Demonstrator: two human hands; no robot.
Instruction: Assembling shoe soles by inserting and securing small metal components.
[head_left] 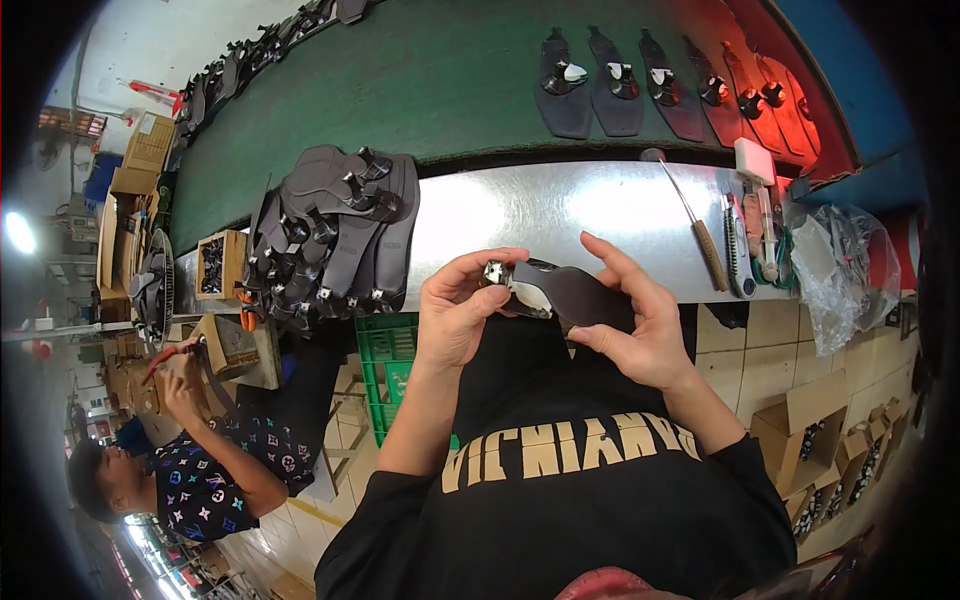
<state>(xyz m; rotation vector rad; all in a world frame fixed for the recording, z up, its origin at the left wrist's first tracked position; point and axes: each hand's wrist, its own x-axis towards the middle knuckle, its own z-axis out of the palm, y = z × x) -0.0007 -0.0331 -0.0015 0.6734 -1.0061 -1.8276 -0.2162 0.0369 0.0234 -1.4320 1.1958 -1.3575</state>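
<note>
Above my lap, at the near edge of the metal table (480, 215), I hold a dark sandal sole (592, 298) with a glossy black and white strap piece. My left hand (452, 312) pinches the strap end between thumb and fingers. The sole's wide end rests in my right hand (648, 338), thumb on the near side and index finger stretched out past it. Part of the sole is hidden by that hand. Left of my hands, a pile of similar dark sandal soles (345, 245) with black straps lies on the table.
Beyond the table runs a green conveyor belt (430, 80), with a row of soles (618, 100) leading under red light. At right lie a wooden-handled tool (708, 255), a utility knife (739, 262) and a plastic bag (850, 270). A co-worker (215, 470) holding red-handled pliers sits left, near a green crate (385, 375).
</note>
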